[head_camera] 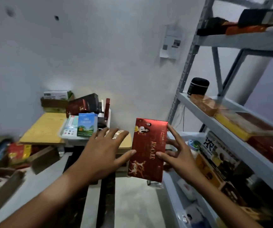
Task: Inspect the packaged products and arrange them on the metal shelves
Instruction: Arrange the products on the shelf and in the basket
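A flat red box (147, 148) printed with gold deer and small figures stands upright in the air at centre. My right hand (180, 155) holds it by the right edge, thumb on its front and fingers behind. My left hand (104, 148) is spread with straight fingers beside the box, its thumb tip touching the box's left edge. The grey metal shelves (237, 142) rise at the right, carrying orange, yellow and dark red boxes (231, 122) and a black jar (198, 87).
A white tray (66, 137) of packaged boxes, one blue and green (86, 125), sits on a yellow carton (43, 129) ahead. Open cardboard boxes (4, 183) with red packets lie at the left. A paper sheet (172, 41) hangs on the wall.
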